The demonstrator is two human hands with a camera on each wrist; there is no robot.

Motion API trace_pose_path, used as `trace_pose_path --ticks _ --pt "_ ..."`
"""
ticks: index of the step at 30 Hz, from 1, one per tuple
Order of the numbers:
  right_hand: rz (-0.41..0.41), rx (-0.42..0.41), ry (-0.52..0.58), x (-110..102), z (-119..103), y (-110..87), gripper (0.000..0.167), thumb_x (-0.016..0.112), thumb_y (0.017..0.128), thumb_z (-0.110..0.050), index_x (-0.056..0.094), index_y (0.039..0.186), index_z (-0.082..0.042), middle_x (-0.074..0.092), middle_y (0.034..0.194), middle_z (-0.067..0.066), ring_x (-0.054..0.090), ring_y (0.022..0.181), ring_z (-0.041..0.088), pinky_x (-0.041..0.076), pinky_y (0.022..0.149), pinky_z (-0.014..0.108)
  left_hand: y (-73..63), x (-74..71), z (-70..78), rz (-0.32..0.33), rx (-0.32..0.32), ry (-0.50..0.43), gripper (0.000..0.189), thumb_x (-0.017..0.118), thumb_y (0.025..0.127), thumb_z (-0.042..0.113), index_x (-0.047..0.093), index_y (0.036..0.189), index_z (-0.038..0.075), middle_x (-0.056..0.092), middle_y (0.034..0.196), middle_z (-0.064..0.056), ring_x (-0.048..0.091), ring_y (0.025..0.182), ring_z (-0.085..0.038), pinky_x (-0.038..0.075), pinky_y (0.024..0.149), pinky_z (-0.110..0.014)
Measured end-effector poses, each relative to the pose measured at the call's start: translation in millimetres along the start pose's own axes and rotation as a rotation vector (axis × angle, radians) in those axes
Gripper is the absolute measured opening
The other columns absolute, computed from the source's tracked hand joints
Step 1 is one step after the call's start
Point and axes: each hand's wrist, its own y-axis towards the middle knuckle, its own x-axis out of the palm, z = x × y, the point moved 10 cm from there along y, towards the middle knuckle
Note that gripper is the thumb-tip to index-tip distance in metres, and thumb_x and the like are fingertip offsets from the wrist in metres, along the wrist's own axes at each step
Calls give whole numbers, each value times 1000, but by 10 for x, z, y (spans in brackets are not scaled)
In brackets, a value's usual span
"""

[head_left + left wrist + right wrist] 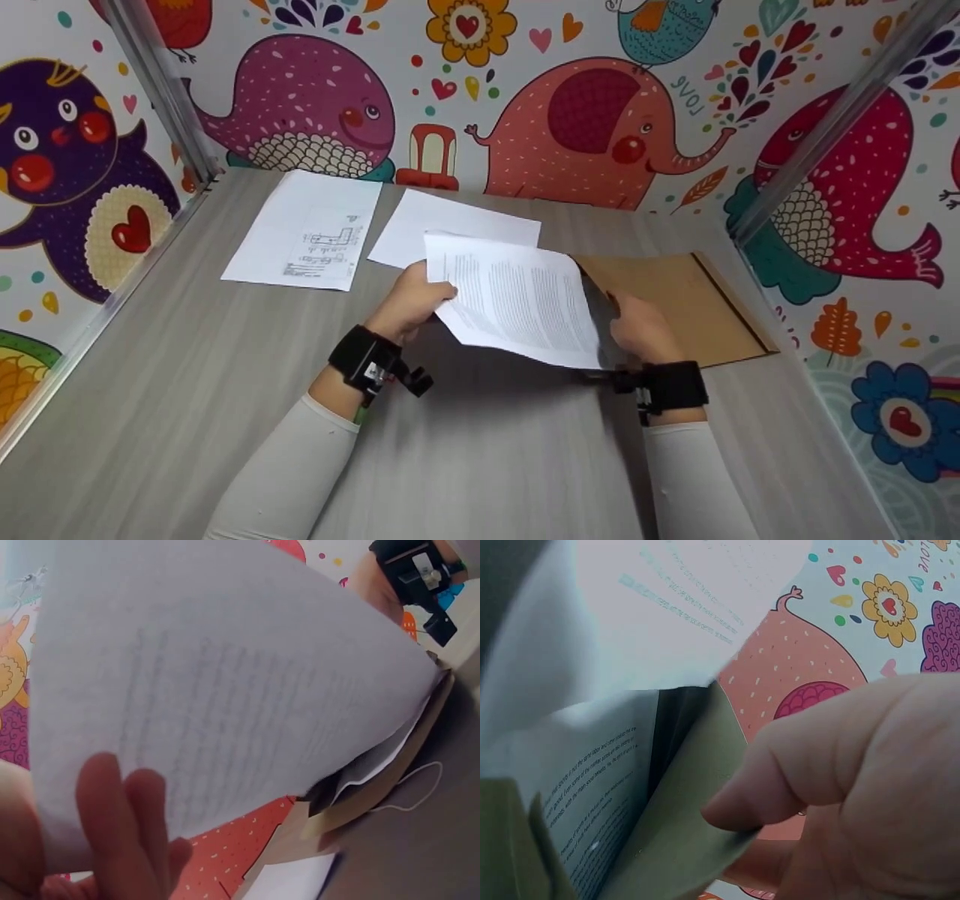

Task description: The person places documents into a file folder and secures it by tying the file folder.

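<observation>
My left hand (409,301) pinches a printed sheet of paper (517,307) by its left edge, thumb on top and fingers behind. The sheet is raised and slightly bent, its right side beside a brown paper envelope (679,300). With thumb and fingers, my right hand (646,328) pinches the envelope's edge, seen close up in the right wrist view. The envelope (682,802) gapes there, and another printed sheet (592,772) shows inside it. From the left wrist view, the raised sheet (217,697) is seen from behind, with faint text showing through.
A sheet with a line drawing (300,232) lies at the back left of the table (187,360). To its right is a white sheet (457,221), partly covered by the raised one. A thin string loop (420,787) hangs from the envelope. Patterned walls (465,90) enclose the table.
</observation>
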Motion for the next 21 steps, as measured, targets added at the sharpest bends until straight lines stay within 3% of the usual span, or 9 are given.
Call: trace_pose_path --ticks 9,14,21 --pt "-6 5 7 -17 4 4 62 42 101 -3 33 161 7 41 161 36 49 139 48 41 118 63 20 -78 -64 31 -54 -37 48 50 91 -8 60 139 -8 71 129 -27 78 98 -25 65 77 -29" --pt "-19 14 21 -18 -14 -7 62 38 103 -5 30 164 3 39 164 33 47 144 46 40 119 62 4 38 -90 -5 -50 -96 51 47 91 -11 58 140 -9 70 129 -28 78 101 -29 66 79 -34" --pt "-21 13 20 -4 -106 -44 59 38 106 -6 32 164 1 40 164 31 44 148 48 37 122 64 -27 264 -131 -25 -25 -64 52 49 91 -9 59 142 -4 73 128 -22 78 104 -31 66 82 -36"
